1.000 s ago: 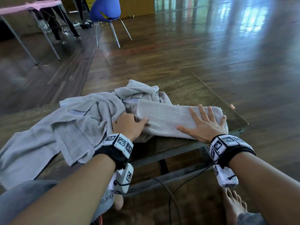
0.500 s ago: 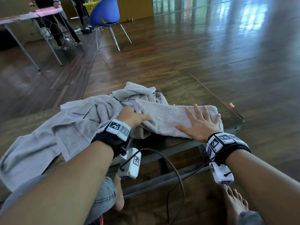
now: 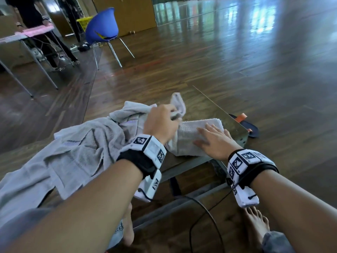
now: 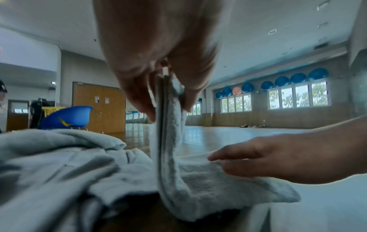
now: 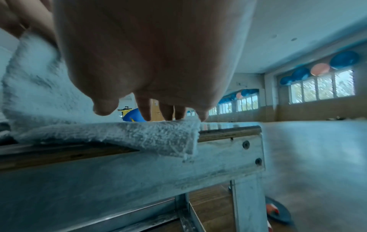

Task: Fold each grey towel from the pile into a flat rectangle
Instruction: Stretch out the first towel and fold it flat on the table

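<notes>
Folded towel: grey, lying as a narrow band along the tabletop's near edge, reaching toward the right near corner; near hem slightly overhanging that edge.
Left hand: raised above the band's left end, fingers and thumb pinching that end and lifting it upright off the surface.
Right hand: palm down on the band's right part, fingers straight and slightly spread, tips resting on the cloth.
Towel pile: rumpled grey heap over the tabletop's left side, draping off the near edge, touching the band's left end.
Blue chair: on the floor well beyond the far edge.
</notes>
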A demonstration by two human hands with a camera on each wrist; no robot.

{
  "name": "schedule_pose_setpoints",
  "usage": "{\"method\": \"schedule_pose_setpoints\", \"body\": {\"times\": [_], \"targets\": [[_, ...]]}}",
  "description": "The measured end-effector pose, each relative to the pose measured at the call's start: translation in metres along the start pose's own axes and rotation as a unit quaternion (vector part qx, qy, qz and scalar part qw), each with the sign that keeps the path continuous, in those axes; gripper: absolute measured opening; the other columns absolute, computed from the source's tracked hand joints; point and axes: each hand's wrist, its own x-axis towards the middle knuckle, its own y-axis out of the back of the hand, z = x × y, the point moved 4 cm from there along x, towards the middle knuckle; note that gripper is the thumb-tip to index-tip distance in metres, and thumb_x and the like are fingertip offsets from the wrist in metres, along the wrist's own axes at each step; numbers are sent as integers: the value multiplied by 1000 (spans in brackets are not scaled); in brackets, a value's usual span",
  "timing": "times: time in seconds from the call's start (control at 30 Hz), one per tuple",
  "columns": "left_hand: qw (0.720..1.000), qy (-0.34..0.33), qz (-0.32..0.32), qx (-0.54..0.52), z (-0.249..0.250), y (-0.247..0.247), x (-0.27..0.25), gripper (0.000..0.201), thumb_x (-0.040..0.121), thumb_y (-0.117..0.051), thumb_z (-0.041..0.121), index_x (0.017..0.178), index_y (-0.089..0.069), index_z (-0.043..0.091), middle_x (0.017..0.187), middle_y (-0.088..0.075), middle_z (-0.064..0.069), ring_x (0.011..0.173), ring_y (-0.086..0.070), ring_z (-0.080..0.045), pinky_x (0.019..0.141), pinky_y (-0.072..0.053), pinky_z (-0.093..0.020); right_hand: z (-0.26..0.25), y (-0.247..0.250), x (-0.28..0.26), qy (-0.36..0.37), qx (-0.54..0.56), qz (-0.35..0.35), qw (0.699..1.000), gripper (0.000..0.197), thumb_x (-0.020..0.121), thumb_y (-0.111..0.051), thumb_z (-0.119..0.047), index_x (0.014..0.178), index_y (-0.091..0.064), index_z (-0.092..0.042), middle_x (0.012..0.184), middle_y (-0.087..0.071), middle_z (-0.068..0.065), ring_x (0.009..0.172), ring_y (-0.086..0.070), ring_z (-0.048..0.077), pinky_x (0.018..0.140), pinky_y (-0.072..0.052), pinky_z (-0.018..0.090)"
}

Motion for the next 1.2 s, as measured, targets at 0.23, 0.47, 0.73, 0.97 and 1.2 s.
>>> {"method": "schedule_pose_setpoints", "body": {"times": [0.23, 0.47, 0.73, 0.97, 1.2], "targets": [[968, -25, -228, -106, 33, -75, -22, 51, 81, -77, 22, 129, -61, 24, 107, -71, -2, 93, -68, -18, 82, -52, -25, 29, 40, 0, -108, 351, 118, 923, 34, 104, -39, -27, 93, -61, -4, 83, -61, 13, 68, -56, 27, 64, -47, 43], [980, -34, -169, -104, 33, -87, -29, 19, 87, -67, 26, 102, -78, 19, 86, -72, 3, 72, -56, -8, 70, -40, -18, 50, 31, -2, -164, 385, 69, 906, 30, 92, -67, -23, 114, -49, -11, 81, -67, 12, 63, -61, 20, 58, -51, 33], [976, -65, -104, -182, 43, -79, -27, 15, 91, -65, 29, 94, -75, 18, 82, -73, 2, 76, -65, -12, 69, -49, -27, 51, 31, -4, -203, 449, 67, 867, 23, 101, -49, -22, 108, -60, -3, 109, -66, 21, 95, -69, 32, 70, -63, 43], [969, -72, -181, -154, 50, -93, -33, 20, 89, -65, 21, 105, -75, 16, 99, -66, -8, 92, -60, -20, 81, -47, -32, 58, 32, -2, -192, 339, 100, 916, 15, 92, -63, -14, 105, -65, -7, 101, -71, 14, 94, -69, 26, 93, -55, 48], [963, -59, -209, -159, 48, -93, -31, 32, 87, -68, 34, 115, -72, 19, 126, -58, -1, 114, -55, -13, 87, -39, -17, 57, 36, 2, -169, 337, 189, 907, 40, 87, -73, -18, 122, -53, -19, 108, -62, 1, 89, -62, 13, 64, -50, 25]]}}
